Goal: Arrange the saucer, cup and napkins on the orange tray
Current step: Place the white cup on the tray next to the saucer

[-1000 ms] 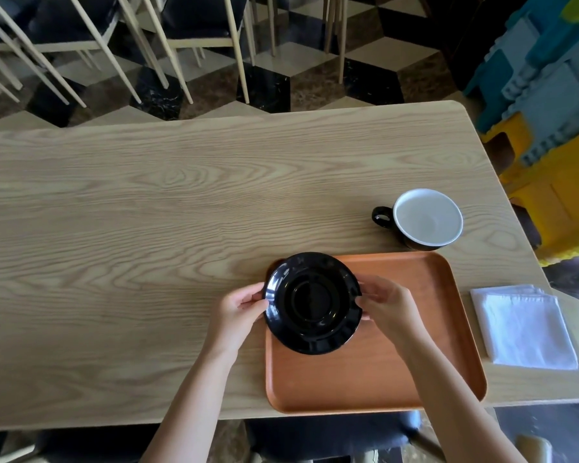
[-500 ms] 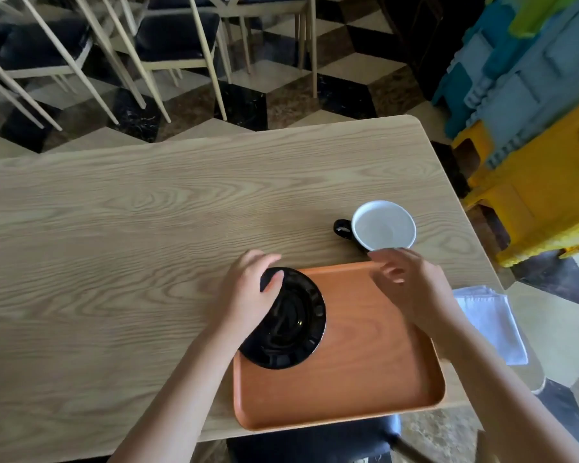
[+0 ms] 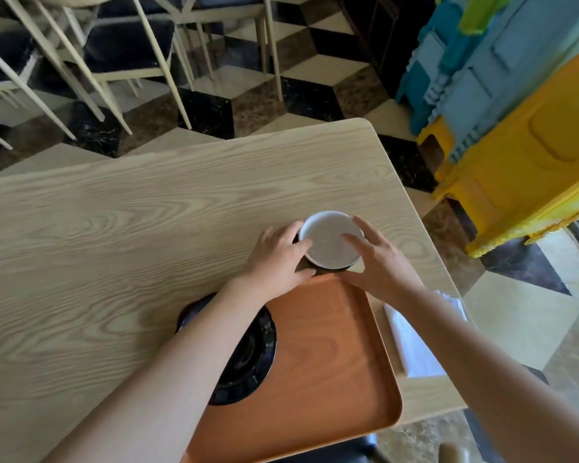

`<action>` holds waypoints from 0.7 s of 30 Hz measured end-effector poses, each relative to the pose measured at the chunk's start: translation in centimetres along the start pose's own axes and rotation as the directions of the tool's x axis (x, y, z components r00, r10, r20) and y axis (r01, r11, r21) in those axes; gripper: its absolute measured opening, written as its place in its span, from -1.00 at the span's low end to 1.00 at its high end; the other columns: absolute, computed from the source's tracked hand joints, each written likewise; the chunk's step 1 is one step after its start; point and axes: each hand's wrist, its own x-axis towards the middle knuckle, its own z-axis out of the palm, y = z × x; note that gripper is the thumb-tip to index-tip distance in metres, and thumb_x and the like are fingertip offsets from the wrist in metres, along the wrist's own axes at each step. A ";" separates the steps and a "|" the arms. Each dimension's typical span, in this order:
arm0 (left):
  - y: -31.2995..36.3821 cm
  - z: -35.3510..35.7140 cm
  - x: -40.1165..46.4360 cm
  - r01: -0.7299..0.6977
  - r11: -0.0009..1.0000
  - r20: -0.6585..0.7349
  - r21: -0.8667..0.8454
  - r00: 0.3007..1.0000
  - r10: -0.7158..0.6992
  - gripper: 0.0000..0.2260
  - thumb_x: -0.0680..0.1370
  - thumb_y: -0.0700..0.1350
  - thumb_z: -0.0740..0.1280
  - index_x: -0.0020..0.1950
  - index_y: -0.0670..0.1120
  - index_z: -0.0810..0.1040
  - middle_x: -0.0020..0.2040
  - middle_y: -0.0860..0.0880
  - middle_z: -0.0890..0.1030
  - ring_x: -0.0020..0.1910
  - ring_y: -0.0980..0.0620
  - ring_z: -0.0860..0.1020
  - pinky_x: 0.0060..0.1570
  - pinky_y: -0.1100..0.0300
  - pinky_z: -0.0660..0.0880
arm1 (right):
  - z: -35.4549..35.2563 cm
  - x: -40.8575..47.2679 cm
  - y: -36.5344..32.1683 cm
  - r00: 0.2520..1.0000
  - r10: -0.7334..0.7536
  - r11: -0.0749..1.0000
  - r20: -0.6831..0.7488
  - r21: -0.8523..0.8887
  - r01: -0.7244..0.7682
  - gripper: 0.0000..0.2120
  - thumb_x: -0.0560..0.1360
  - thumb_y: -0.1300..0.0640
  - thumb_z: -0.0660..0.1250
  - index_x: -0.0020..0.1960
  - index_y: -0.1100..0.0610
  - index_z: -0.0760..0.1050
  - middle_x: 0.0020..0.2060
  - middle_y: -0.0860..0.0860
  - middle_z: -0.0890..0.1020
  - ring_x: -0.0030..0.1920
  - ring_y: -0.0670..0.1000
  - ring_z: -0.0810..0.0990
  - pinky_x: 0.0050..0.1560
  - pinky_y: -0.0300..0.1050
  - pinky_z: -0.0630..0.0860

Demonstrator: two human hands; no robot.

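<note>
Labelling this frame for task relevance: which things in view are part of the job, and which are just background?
Job: cup, saucer, orange tray, napkins, left hand, right hand.

Background: table, chairs, plastic stools.

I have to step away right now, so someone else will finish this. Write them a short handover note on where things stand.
Left hand and right hand are cupped around the cup, one on each side; whether they already grip it is unclear.
The cup stands on the table, just beyond the far edge of the tray.
Done: the saucer lies on the tray's left side, overhanging its left edge.
Left: put the cup on the tray, then the napkins, which lie on the table right of the tray.
</note>
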 end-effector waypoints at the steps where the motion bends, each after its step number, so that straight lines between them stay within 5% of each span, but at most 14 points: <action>1: -0.1 0.2 0.1 0.002 0.998 -0.025 -0.070 1.000 -0.003 -0.51 0.45 0.03 0.39 0.31 -0.14 0.43 0.42 -0.18 0.28 0.35 -0.16 0.28 0.33 -0.06 0.23 | 0.1 0.1 0.1 1.000 -0.003 1.000 -0.022 0.018 0.003 -0.36 0.31 -0.02 0.48 0.33 0.11 0.38 0.49 0.08 0.16 0.37 0.14 0.33 0.17 0.06 0.44; 7: -0.6 0.8 0.2 0.013 0.943 -0.092 -0.332 0.995 -0.047 -0.56 0.26 -0.13 0.57 0.08 -0.20 0.60 0.21 -0.25 0.48 0.18 -0.25 0.46 0.12 -0.15 0.46 | 0.2 0.2 0.2 0.998 0.005 0.998 -0.058 0.060 -0.001 -0.44 0.29 0.04 0.50 0.25 0.14 0.47 0.48 0.06 0.21 0.30 0.14 0.43 0.15 0.03 0.45; 15: 1.7 -1.3 -3.8 0.002 0.942 -0.281 -0.337 0.954 -0.103 -0.65 0.24 -0.12 0.58 -0.04 -0.18 0.64 0.18 -0.23 0.54 0.11 -0.17 0.52 0.13 0.12 0.38 | -1.4 -2.4 -0.8 0.968 -0.156 0.977 -0.197 0.114 0.181 -0.50 0.17 0.14 0.55 0.10 0.19 0.58 0.35 0.17 0.42 0.06 0.17 0.61 -0.13 0.11 0.62; 21: 3.6 -0.1 -7.8 0.055 0.915 -0.219 -0.399 0.964 -0.154 -0.65 0.26 -0.09 0.57 0.00 -0.14 0.64 0.18 -0.19 0.56 0.10 -0.12 0.57 0.06 0.05 0.54 | -0.5 -5.3 -0.4 0.967 -0.229 0.970 -0.109 0.061 0.236 -0.42 0.07 0.14 0.61 0.07 0.17 0.59 0.31 0.17 0.47 0.02 0.18 0.64 -0.26 0.08 0.63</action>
